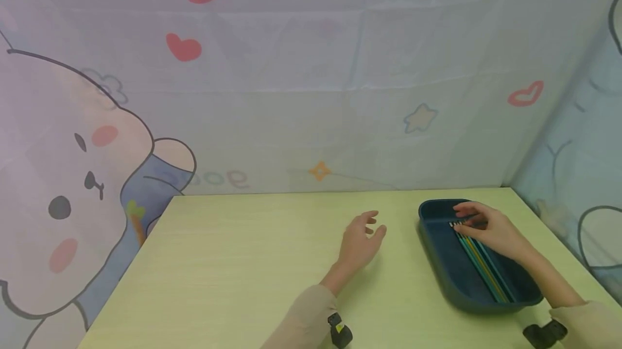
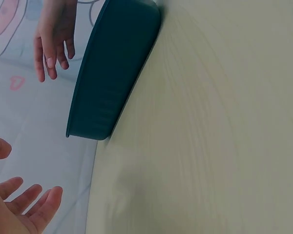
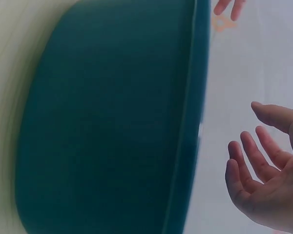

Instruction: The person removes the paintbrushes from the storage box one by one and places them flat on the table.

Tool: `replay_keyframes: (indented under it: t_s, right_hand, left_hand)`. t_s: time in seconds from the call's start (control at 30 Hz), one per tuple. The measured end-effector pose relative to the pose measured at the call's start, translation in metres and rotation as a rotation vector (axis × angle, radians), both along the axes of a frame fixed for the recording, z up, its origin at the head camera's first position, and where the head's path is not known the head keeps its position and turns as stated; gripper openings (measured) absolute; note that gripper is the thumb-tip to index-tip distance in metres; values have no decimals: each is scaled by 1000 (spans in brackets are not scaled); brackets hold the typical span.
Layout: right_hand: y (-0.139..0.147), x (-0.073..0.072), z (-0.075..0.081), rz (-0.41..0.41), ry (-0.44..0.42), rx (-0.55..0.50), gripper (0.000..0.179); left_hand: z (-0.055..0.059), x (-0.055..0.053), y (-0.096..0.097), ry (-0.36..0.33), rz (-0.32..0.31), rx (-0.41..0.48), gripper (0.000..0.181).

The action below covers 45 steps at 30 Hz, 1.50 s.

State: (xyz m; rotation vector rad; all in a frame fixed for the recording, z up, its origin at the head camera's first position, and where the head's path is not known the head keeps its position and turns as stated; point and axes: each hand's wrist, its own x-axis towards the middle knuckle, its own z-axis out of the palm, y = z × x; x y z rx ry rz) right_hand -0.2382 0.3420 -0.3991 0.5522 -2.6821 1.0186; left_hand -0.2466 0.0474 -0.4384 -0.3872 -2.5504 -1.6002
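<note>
A dark teal tray (image 1: 444, 262) stands on the right part of the table. Several slim pencils (image 1: 478, 265), green, yellow and blue with pale ends, lie side by side lengthwise in it. My right hand (image 1: 498, 233) hovers over the tray near the pale ends, fingers loosely bent; the right wrist view shows nothing between thumb and fingers of that hand (image 3: 268, 180). To the left of the tray, my left hand (image 1: 358, 243) hangs over the table with its fingers relaxed and spread. The left wrist view also shows that hand (image 2: 19, 209) holding nothing.
The pale yellow-green table (image 1: 233, 262) extends left of the tray. Behind it hangs a printed cloth (image 1: 291, 68) with hearts and a cartoon animal, and another patterned cloth (image 1: 573, 165) hangs along the right. Each sleeve carries a small black camera (image 1: 340, 331).
</note>
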Motion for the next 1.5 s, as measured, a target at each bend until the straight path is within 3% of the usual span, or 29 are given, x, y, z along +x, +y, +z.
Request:
replay_keyframes:
  t_s: [0.43, 0.67, 1.03, 1.23, 1.5]
  right_hand:
    - [27, -3, -8, -53, -14, -39, 45]
    - [39, -1, -7, -99, -33, -42, 49]
    - [57, -3, -11, -189, -120, -3, 55]
    - [64, -3, -14, -222, -212, 24, 61]
    - [77, -1, -25, -242, -239, 32, 61]
  left_hand:
    - [-3, -9, 33, -92, 46, 115, 41]
    - [-2, -11, 42, -94, 50, 136, 42]
    - [-4, -16, 65, -221, 26, 282, 44]
    - [-4, -15, 77, -251, 22, 305, 45]
    - [-9, -14, 84, -283, 7, 361, 46]
